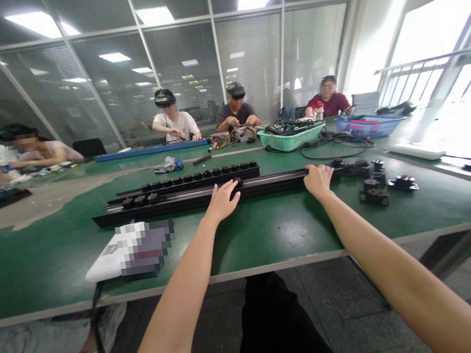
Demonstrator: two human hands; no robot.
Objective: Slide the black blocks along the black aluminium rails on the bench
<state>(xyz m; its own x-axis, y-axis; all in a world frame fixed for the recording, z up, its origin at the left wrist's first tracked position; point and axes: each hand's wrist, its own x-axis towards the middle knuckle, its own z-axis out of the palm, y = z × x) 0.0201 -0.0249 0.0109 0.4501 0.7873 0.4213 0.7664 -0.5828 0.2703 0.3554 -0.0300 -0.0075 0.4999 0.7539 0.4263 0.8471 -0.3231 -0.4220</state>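
Observation:
A long black metal rail (272,184) with a channel along it lies across the table in front of me. My left hand (221,201) is over its middle, fingers stretched out and thumb apart. The fingertips touch a small black part (239,182) in the channel. Near the rail's right end, my right hand (319,180) is closed around the edge, its fingertips partly hidden. Several round black parts (140,200) sit in the left end of this rail. Behind it, a second black rail (235,174) carries a row of similar parts.
Loose black parts (374,197) lie right of the rail. A white device (106,258) is near the front edge of the green table (280,240). Farther back are a green basket (292,139) of cables and a blue basket (370,127). Several people work across the table.

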